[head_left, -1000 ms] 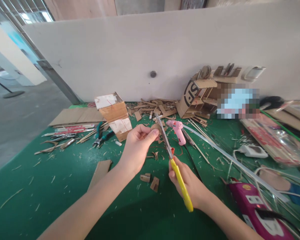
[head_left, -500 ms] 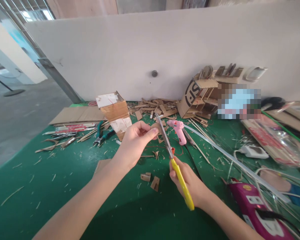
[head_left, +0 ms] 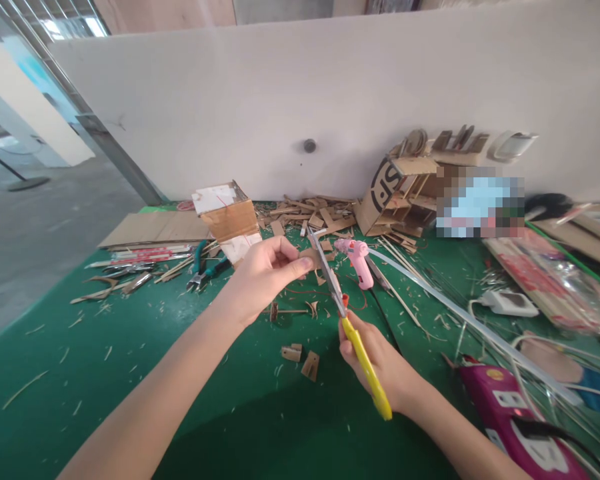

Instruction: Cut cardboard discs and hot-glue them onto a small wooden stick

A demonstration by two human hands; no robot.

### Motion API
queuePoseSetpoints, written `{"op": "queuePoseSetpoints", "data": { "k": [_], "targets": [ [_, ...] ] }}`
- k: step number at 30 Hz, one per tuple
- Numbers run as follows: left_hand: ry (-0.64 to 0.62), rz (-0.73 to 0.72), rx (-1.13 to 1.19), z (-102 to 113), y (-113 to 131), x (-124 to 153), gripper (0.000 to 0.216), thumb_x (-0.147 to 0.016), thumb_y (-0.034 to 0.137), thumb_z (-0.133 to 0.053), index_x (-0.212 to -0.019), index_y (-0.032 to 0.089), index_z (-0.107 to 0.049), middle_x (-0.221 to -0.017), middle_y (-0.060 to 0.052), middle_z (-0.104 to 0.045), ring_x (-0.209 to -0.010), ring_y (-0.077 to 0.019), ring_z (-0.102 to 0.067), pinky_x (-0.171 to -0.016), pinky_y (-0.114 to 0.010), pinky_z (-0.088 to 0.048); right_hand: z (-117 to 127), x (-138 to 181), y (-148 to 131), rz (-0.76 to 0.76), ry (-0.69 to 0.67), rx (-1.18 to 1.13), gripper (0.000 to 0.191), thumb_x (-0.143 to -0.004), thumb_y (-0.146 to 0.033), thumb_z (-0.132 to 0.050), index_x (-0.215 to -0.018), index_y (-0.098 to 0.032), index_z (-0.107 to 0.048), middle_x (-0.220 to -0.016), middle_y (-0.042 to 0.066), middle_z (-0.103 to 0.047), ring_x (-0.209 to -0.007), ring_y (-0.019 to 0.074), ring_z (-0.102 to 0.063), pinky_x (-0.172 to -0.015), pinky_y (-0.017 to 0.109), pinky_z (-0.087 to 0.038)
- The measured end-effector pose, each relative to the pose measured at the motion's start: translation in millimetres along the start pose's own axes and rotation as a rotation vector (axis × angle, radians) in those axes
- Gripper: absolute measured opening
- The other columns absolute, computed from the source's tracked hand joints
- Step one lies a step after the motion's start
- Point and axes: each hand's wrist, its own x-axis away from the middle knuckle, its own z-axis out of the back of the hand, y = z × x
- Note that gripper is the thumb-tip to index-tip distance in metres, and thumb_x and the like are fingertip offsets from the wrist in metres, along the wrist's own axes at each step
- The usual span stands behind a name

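My left hand (head_left: 265, 275) pinches a small round cardboard piece (head_left: 310, 257) between thumb and fingers, above the green table (head_left: 130, 347). My right hand (head_left: 380, 367) grips yellow-handled scissors (head_left: 353, 333) whose blades point up and away. The blades meet the cardboard piece at its right edge. Small cardboard offcuts (head_left: 303, 360) lie on the mat just below my hands.
A pink glue gun (head_left: 357, 260) lies just beyond the scissors. A cardboard box (head_left: 227, 220), green pliers (head_left: 203, 267), cardboard scraps and a cardboard model (head_left: 400, 197) sit further back. A magenta device (head_left: 510, 413), glue sticks and cables fill the right. A white board stands behind.
My left hand with the cardboard piece has shifted slightly left and up. The scissors stay against the piece. A brown cardboard strip on the mat is now hidden by my left arm.
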Motion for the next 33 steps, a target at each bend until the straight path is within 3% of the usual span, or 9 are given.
{"op": "queuePoseSetpoints", "data": {
  "k": [10,21,33],
  "targets": [
    [-0.015,0.006,-0.104,10.9,12.1,0.8,0.02,-0.069,0.027,-0.074,-0.071,0.016,-0.057,-0.071,-0.004,-0.064,-0.068,-0.0151,-0.059,-0.062,-0.027,-0.044,4.6,-2.4,1.8,0.017,-0.029,0.065,0.022,-0.091,-0.043,-0.036,-0.087,-0.022,-0.04,-0.071,0.0,-0.052,-0.058,0.0152,-0.043,-0.055,0.028,-0.034],
    [-0.061,-0.011,-0.241,17.7,12.2,1.6,0.022,-0.071,0.034,-0.072,-0.07,0.017,-0.058,-0.074,-0.006,-0.065,-0.065,-0.0155,-0.058,-0.055,-0.027,-0.04,10.3,0.4,1.5,0.116,-0.066,0.057,0.035,-0.091,-0.057,-0.029,-0.091,-0.022,-0.037,-0.077,0.003,-0.052,-0.063,0.0175,-0.045,-0.061,0.032,-0.039],
    [-0.097,0.014,-0.332,18.5,18.5,3.2,0.027,-0.071,0.04,-0.07,-0.068,0.017,-0.056,-0.07,-0.004,-0.063,-0.062,-0.0142,-0.055,-0.053,-0.026,-0.039,8.5,0.0,-1.5,0.019,-0.062,0.084,0.029,-0.092,-0.051,-0.03,-0.09,-0.023,-0.039,-0.079,0.003,-0.053,-0.064,0.0178,-0.047,-0.062,0.031,-0.038]
  ]
}}
